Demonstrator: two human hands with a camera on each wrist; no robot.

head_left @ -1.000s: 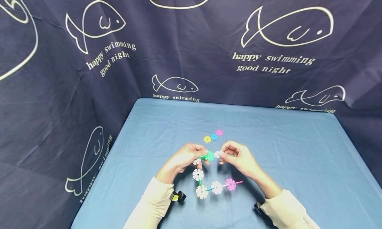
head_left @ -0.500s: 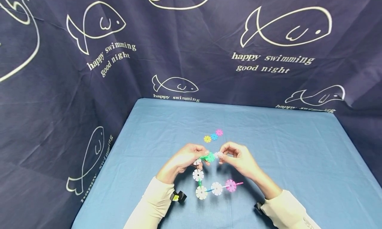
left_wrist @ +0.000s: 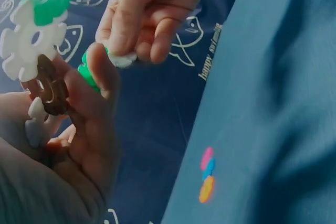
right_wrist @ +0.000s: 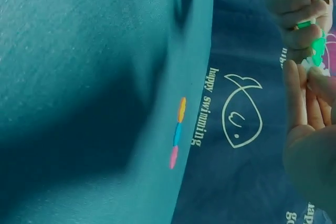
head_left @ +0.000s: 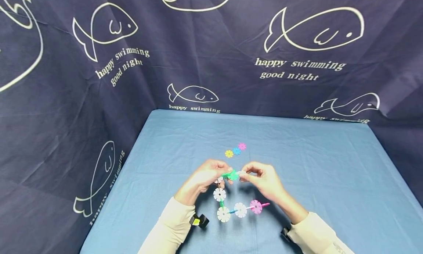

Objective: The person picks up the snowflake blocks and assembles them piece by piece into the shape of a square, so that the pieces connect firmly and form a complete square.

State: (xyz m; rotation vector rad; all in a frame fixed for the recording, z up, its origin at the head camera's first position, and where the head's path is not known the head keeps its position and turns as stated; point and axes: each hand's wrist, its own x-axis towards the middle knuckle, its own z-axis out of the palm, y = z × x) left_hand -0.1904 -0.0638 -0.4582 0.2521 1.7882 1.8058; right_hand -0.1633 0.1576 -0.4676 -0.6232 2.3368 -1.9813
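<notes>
- A chain of slotted discs [head_left: 223, 214] is gripped at its far left part between thumb and fingers of the left hand [head_left: 209, 173], with a green slotted disc [head_left: 233, 175] jutting out to the right of the fingertips.
- A white slotted disc [left_wrist: 125, 61] is pinched by the right hand [head_left: 264, 178] and held against the green one's right side; whether the slots are meshed cannot be told, since the joint is partly covered by fingers.
- From the left hand, the chain is led toward the near side, turned right at its near left corner and finished with a pink disc [head_left: 256, 206], to which an edge-on pink piece [head_left: 266, 204] is fixed.
- On the blue-clothed counter [head_left: 178, 136], beyond the hands, a yellow disc [head_left: 229, 153], a blue disc [head_left: 236, 151] and a loose pink disc [head_left: 242, 146] are laid in a slanting row.
- The step in hand is judged to be the joining of white to green: the discs are best set crosswise, slot facing slot, and pushed straight together.
- The green disc should be braced close to the joint, lest the other links be twisted loose.
- Pressure should be built gently, as thin rims could be bent.
</notes>
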